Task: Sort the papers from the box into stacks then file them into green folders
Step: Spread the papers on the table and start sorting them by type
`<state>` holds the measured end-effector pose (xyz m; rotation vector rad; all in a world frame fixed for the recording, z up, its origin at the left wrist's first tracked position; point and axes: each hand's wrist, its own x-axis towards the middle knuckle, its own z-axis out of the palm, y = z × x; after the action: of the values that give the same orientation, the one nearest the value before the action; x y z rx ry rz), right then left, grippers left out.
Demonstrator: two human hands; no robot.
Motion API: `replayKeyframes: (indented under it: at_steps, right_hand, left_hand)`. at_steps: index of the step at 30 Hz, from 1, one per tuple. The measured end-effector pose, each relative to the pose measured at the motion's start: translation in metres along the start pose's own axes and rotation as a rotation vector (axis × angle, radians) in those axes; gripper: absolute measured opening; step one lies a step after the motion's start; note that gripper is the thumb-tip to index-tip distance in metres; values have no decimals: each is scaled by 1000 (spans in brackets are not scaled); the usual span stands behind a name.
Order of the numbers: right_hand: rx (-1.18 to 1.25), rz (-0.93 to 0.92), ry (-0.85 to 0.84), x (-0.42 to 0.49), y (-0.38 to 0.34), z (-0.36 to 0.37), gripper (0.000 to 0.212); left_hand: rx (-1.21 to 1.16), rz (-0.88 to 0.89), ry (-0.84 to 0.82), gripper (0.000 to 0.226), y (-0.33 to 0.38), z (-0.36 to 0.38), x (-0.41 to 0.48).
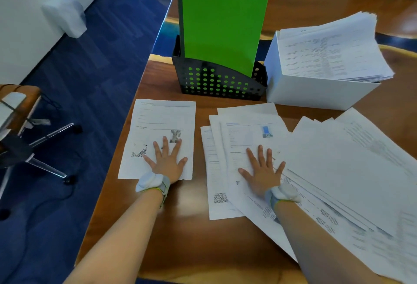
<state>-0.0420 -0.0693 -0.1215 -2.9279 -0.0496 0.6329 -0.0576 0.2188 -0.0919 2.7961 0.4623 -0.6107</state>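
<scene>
My left hand point(167, 161) lies flat with spread fingers on a single printed sheet point(158, 121) near the table's left edge. My right hand point(262, 172) presses flat on a fanned pile of papers point(239, 134) in the middle. A larger loose spread of papers point(352, 170) overlaps that pile on the right. Behind it stands a white box point(316, 91) stuffed with more papers point(331, 51). A green folder point(221, 28) stands upright in a black perforated file holder point(216, 82) at the back centre.
The wooden table point(191, 234) ends just left of the single sheet, above blue carpet. An office chair point(29, 139) stands on the floor at left, and a white bin point(65, 15) stands by the wall.
</scene>
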Motion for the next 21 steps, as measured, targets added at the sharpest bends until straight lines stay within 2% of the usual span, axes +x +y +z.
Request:
replayKeyframes:
  at_steps: [5, 8, 14, 18, 21]
  right_hand:
    - [-12, -23, -26, 2, 10, -7, 74]
    - [-4, -26, -17, 2, 10, -7, 73]
    - [-78, -28, 156, -3, 8, -9, 67]
    - [-68, -4, 130, 1, 14, -15, 64]
    - [-8, -8, 110, -2, 18, -22, 63]
  left_hand:
    - [-18, -1, 17, 59, 20, 4, 0]
    - [-94, -19, 90, 58, 33, 4, -4]
    - [-158, 31, 180, 53, 67, 13, -14]
    - [-357, 152, 394, 30, 92, 18, -29]
    - [-497, 206, 359, 22, 119, 22, -36]
